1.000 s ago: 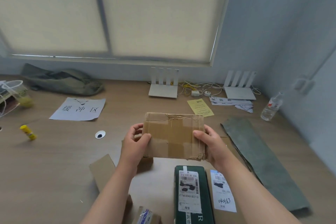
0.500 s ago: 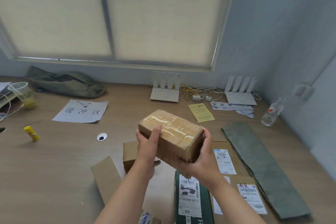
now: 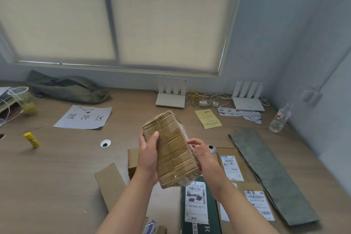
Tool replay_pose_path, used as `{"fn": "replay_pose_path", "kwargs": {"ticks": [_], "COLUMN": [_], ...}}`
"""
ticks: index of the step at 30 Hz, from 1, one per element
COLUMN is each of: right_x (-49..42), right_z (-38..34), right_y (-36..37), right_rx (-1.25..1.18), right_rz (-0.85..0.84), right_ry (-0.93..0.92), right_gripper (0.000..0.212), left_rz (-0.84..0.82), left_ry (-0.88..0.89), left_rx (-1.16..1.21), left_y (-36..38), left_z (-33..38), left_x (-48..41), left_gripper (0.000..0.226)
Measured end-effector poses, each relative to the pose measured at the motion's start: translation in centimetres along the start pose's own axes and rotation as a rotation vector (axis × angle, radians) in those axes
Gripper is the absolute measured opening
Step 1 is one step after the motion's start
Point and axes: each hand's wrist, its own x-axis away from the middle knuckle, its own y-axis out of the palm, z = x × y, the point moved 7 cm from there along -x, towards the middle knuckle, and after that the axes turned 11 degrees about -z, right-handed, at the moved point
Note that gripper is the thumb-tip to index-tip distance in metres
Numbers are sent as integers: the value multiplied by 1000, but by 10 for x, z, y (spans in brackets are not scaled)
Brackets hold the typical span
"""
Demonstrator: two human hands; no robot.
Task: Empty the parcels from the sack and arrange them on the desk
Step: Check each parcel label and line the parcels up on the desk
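A taped brown cardboard parcel is held above the desk, turned lengthwise away from me. My left hand grips its left side with the thumb on top. My right hand cups its right side, fingers partly spread. Below lie other parcels: a dark green box with a white label, flat brown parcels with labels at the right, a small brown box and a long brown box at the left. A flattened grey-green sack lies at the right.
A wooden desk runs to the wall under a blinded window. On it: a paper sign, a yellow glue stick, a green bag, two white routers with cables, a yellow slip, a water bottle, a plastic cup.
The parcel was turned in both hands from broadside to lengthwise and tilted up. My right hand slid from underneath to the right side.
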Motion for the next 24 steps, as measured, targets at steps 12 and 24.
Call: {"fn": "replay_pose_path", "kwargs": {"ticks": [12, 24], "right_x": [1, -3], "right_z": [8, 2], "right_y": [-12, -11], "right_rx": [-42, -5], "right_rz": [10, 7], "right_ry": [101, 45], "right_gripper": [66, 79], "left_rz": [-33, -208], "left_ry": [84, 28], "left_rx": [-182, -299], "left_y": [-13, -9], "left_z": [2, -4], "left_x": [11, 16], "left_gripper": [55, 134]}}
